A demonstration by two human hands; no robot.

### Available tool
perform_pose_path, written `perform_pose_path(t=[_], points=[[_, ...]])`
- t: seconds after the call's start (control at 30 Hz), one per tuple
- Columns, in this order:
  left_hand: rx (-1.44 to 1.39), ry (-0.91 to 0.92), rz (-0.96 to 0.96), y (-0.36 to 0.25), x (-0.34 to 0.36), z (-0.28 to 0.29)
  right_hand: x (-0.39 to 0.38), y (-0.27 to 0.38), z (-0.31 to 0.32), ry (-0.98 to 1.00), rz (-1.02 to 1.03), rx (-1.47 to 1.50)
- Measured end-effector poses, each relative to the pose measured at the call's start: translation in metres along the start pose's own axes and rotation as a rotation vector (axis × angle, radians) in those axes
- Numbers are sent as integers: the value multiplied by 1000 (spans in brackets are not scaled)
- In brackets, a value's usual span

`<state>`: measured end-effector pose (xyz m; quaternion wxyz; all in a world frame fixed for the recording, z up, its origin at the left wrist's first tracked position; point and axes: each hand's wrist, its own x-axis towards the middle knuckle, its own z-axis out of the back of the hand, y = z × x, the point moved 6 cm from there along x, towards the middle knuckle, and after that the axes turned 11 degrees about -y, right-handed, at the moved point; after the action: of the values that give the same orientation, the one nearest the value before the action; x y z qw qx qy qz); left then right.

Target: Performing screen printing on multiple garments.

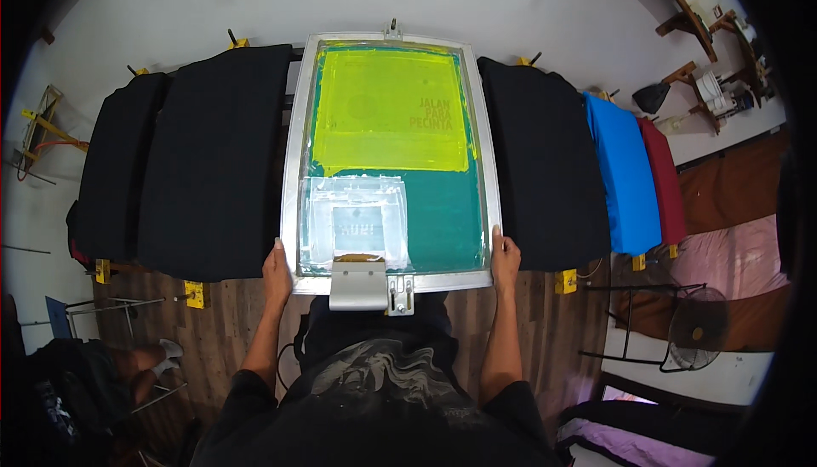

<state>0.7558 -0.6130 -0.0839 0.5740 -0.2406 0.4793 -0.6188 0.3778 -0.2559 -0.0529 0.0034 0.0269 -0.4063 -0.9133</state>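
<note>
A screen printing frame (298, 143) with a silver rim lies in front of me, its long sides running away from me. My left hand (277, 269) grips the near left side of the rim, and my right hand (505, 263) grips the near right side with the thumb along the edge. Fingers beneath the rim are hidden. Yellow-green ink or film covers the far part of the teal mesh (447, 220); clear tape surrounds a small patch at near left. A squeegee with a grey metal handle (357, 288) rests at the near edge, its blade on the mesh, beside a metal bracket (400, 295).
Black shirts (217, 160) (545, 160) cover boards on both sides; a blue shirt (628, 182) and a dark red one (662, 182) lie farther right. Yellow clamps (196, 294) jut from board ends. A fan (698, 335) stands right. Another person's legs (140, 365) show at lower left.
</note>
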Motion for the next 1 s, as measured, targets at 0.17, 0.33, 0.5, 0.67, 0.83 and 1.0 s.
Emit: perform_pose_path(t=[0.17, 0.33, 0.5, 0.67, 0.83, 1.0], points=[[-44, -10, -24, -4, -1, -2, -10, 21, 3, -10, 56, -68], [-74, -54, -12, -14, -5, -1, -8, 11, 1, 19, 45, -138], [-84, -87, -58, -2, 4, 3, -16, 18, 2, -40, 125, -187], [123, -216, -176, -12, -3, 6, -5, 2, -1, -36, 207, -218], [459, -129, -589, -40, -38, 9, -62, 51, 24, -172, 442, -359], [312, 376, -831, -137, -123, 10, -164, 144, 8, 365, 762, -94]])
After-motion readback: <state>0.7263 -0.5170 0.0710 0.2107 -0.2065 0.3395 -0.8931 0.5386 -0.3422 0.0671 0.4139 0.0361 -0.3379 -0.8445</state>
